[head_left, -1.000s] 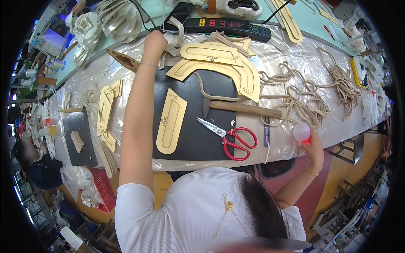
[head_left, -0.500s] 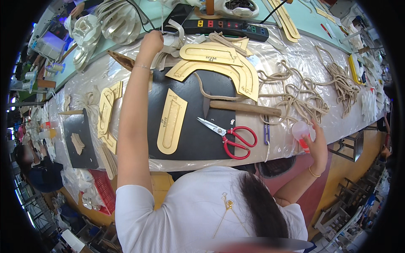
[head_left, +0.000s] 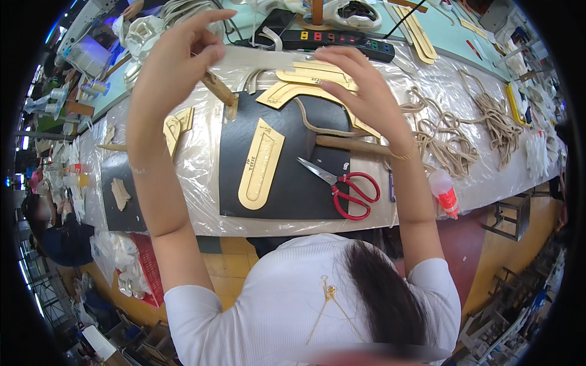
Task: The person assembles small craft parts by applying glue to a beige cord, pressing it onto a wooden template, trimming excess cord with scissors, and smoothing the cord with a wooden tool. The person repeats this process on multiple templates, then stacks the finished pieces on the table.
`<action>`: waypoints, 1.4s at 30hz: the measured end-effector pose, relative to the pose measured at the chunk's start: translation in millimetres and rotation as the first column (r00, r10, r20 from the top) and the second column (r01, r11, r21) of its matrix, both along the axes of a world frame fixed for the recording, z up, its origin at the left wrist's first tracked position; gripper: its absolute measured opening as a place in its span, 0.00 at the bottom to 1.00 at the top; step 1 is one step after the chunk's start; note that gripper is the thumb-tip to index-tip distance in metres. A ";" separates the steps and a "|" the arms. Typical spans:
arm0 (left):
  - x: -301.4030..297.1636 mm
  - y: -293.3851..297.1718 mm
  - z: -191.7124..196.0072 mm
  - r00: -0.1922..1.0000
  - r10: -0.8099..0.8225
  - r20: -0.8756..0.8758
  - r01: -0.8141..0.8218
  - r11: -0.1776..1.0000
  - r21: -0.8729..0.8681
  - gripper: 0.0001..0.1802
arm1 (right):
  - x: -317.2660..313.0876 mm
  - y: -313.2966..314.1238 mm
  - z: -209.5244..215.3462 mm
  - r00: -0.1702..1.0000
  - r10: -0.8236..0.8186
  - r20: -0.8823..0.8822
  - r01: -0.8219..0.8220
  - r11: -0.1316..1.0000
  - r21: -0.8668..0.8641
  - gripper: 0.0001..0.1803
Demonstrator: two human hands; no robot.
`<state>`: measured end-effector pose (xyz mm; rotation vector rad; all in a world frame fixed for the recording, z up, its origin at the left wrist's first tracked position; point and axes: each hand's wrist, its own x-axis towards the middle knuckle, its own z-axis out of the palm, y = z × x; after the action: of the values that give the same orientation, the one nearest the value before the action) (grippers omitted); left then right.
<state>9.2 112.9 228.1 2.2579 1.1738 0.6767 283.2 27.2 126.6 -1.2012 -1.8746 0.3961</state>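
A pale, translucent strip (head_left: 259,59) stretches between my hands above the table, slightly blurred. My left hand (head_left: 177,61) has the strip's left end at its thumb, with the index finger raised. My right hand (head_left: 360,82) reaches in by the strip's other end, its thumb and fingers apart. Beneath them, a black board (head_left: 238,177) carries a cream, pointed template (head_left: 261,165) and red-handled scissors (head_left: 348,192), blades parted. A wooden-handled hammer (head_left: 348,144) lies partly behind my right wrist. Curved cream templates (head_left: 287,93) lie beyond the board.
A clear bottle with red on it (head_left: 444,194) stands near the table's front edge at right. Tangled beige cord (head_left: 448,146) spreads behind it. A black power strip (head_left: 336,41) lies at the back. Another dark board (head_left: 119,210) lies left, above a red basket (head_left: 149,265).
My right hand has let go of the bottle and moved left toward the strip. My left hand has come back from the far side, with the pale strip now at its thumb.
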 end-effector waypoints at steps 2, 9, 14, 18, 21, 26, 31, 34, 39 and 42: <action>-5.2 -23.7 0.7 0.994 -0.095 0.059 0.094 0.995 0.021 0.30 | -34.7 16.6 6.3 0.988 0.095 -0.120 -0.080 0.989 0.124 0.23; -24.4 -92.2 -15.0 0.996 0.017 0.092 -0.016 1.000 -0.015 0.36 | -90.9 7.8 19.6 0.913 0.366 -0.179 -0.407 0.790 -0.458 0.23; -27.8 -115.0 -35.3 0.971 -0.089 0.221 0.096 0.995 -0.020 0.37 | -89.2 -2.8 1.9 0.592 0.422 -0.686 -0.792 0.463 -0.399 0.32; -32.1 -121.1 -39.3 0.954 -0.271 0.130 0.243 0.950 0.197 0.35 | -88.6 -1.4 -12.8 0.552 0.374 -0.745 -0.833 0.237 -0.499 0.34; -44.3 -126.6 -49.2 0.949 -0.287 0.132 0.251 0.938 0.238 0.34 | -94.1 -3.4 -20.8 0.448 0.322 -0.834 -0.894 0.173 -0.413 0.23; -71.2 -154.9 -117.0 0.952 0.120 0.283 -0.155 0.983 0.102 0.33 | -98.1 -0.5 -32.0 0.763 0.294 -0.576 -0.646 0.307 -0.699 0.16; -56.1 -216.5 -214.4 0.867 0.497 -0.028 -0.496 0.867 0.045 0.41 | -116.3 6.9 -56.8 0.847 0.483 -0.224 -0.437 0.390 -0.811 0.12; -60.8 -229.8 -242.7 0.870 0.492 -0.036 -0.492 0.870 0.027 0.45 | -135.1 3.3 -75.4 0.776 0.631 -0.020 -0.464 0.548 -0.696 0.10; -79.8 -219.9 -241.6 0.898 0.438 -0.038 -0.439 0.897 -0.045 0.43 | -155.0 2.5 -90.6 0.772 0.633 0.066 -0.419 0.584 -0.695 0.10; -83.3 -217.1 -237.2 0.907 0.418 -0.047 -0.420 0.904 -0.082 0.41 | -163.1 4.0 -94.8 0.774 0.630 0.065 -0.423 0.590 -0.688 0.11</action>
<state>-74.1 -104.1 -9.0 1.9581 1.6947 0.7335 120.1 31.2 31.8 -1.1161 -2.4805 1.3656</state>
